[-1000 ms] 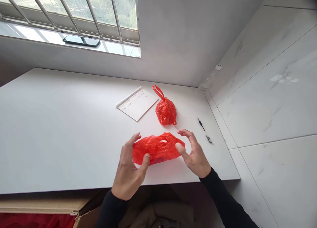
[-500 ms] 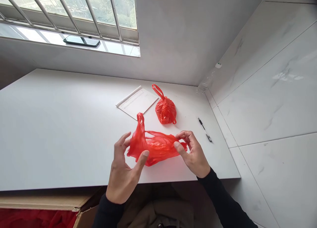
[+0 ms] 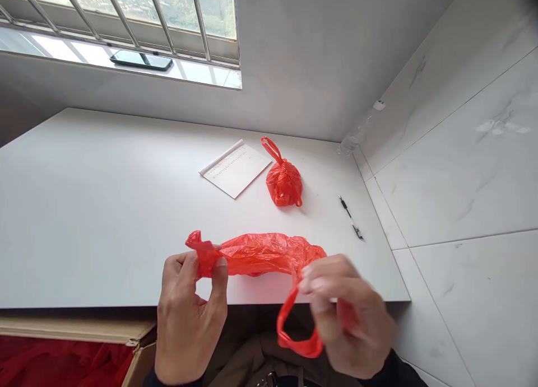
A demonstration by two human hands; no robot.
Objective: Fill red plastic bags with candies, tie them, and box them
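A thin red plastic bag (image 3: 260, 255) is stretched sideways above the front edge of the white table. My left hand (image 3: 191, 308) pinches its left end between thumb and fingers, with a short crumpled tip sticking up. At the right end, my right hand (image 3: 347, 314), slightly blurred, is closed on the bag, and a handle loop hangs down beside its fingers. Farther back stands a knotted, filled red bag (image 3: 284, 184), one loop upright. Neither hand touches it.
Left of the knotted bag lies a white notepad (image 3: 236, 171). A pen (image 3: 350, 217) is at the right, a clear bottle (image 3: 353, 136) in the back corner. A phone (image 3: 141, 60) rests on the windowsill. An open cardboard box (image 3: 138, 359) with red material is below left.
Both hands have moved down toward me and closed on the bag's ends. The bag is now pulled out longer, and a handle loop hangs at the right. The view has shifted slightly.
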